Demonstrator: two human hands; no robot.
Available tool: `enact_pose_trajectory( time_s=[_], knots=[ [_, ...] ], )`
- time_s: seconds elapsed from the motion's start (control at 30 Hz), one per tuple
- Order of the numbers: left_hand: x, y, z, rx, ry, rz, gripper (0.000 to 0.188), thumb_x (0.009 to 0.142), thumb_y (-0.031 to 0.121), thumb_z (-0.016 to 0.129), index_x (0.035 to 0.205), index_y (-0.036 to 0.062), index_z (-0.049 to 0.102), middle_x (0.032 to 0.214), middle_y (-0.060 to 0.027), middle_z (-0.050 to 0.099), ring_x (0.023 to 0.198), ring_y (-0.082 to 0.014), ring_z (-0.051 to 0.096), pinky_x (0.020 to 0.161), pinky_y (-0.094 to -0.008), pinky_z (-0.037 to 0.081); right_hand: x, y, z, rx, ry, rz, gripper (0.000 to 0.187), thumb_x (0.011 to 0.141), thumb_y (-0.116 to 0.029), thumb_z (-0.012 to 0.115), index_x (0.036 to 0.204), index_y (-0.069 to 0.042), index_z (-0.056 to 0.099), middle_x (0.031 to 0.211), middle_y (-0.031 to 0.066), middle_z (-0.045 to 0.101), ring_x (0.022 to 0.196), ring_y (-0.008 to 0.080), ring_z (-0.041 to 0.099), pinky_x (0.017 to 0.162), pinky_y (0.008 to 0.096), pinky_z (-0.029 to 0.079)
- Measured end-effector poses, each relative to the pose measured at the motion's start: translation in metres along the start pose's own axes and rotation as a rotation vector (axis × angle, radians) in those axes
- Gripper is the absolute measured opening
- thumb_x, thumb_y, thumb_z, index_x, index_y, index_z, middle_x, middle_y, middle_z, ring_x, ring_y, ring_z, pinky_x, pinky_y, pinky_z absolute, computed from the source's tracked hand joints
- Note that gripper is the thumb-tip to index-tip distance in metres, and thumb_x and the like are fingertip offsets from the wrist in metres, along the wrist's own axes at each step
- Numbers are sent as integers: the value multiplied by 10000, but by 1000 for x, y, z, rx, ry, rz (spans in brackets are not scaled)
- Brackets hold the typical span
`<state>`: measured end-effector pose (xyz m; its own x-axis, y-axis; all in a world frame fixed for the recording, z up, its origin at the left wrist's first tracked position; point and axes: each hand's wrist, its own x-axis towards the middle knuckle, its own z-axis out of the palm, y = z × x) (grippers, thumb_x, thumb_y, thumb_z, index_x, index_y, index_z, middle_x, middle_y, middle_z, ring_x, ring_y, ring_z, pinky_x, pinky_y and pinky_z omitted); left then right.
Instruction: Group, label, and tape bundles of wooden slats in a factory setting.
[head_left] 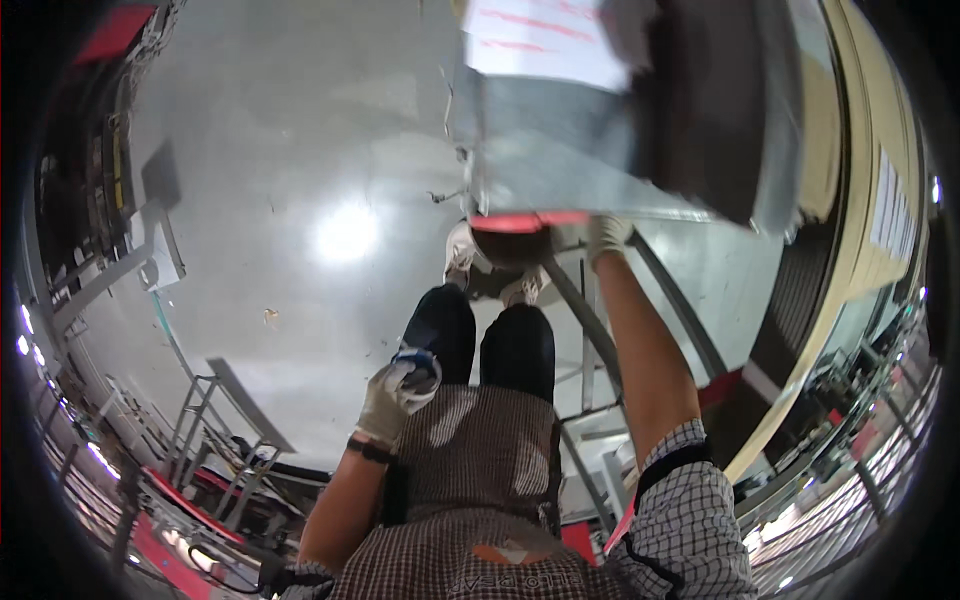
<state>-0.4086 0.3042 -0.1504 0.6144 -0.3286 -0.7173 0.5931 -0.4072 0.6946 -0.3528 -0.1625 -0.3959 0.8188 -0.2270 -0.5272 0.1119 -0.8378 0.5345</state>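
Note:
My left hand (388, 402), in a pale work glove, is closed around a small round blue-and-white thing (418, 372) that looks like a roll of tape, in front of my thigh. My right hand (607, 236), gloved too, reaches forward to the near edge of a grey metal-topped table (560, 150). It touches or lies just under that edge, beside a red strip (530, 221); its fingers are mostly hidden. On the tabletop are a white sheet with red marks (545, 45) and a large dark brown piece (700, 110), blurred.
A tall beige panel or cabinet (860, 180) stands to the right of the table. Metal legs (680, 305) slant below it. At the left are a metal step frame (195, 420) and dark racks (75, 190). Grey floor (300, 150) lies between, with small scraps on it.

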Motion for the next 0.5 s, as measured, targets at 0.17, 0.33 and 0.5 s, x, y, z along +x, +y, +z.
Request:
enact_pose_trajectory(
  time_s=[0.17,0.33,0.5],
  knots=[
    [25,-8,-27,-937,411,-640,323,948,241,616,1186,28,572,1065,-172,654,921,-315,694,759,-426,635,17,100,34,261,-70,238,438,936,-315,539,1321,-111,581,1304,101,612,1114,267,623,978,468,457],
    [132,68,-26,-954,397,-281,351,951,229,642,1190,-13,556,1032,-131,651,874,-253,696,822,-371,611,42,174,43,346,-153,359,452,945,-342,519,1331,-114,573,1307,96,612,1119,265,621,975,468,459],
    [242,290,-36,-833,-202,190,476,950,231,678,1330,2,508,1040,-61,664,860,-112,653,734,-252,530,103,186,35,352,-143,388,468,953,-370,500,1341,-117,566,1309,90,611,1124,262,619,972,468,462]
  ],
)
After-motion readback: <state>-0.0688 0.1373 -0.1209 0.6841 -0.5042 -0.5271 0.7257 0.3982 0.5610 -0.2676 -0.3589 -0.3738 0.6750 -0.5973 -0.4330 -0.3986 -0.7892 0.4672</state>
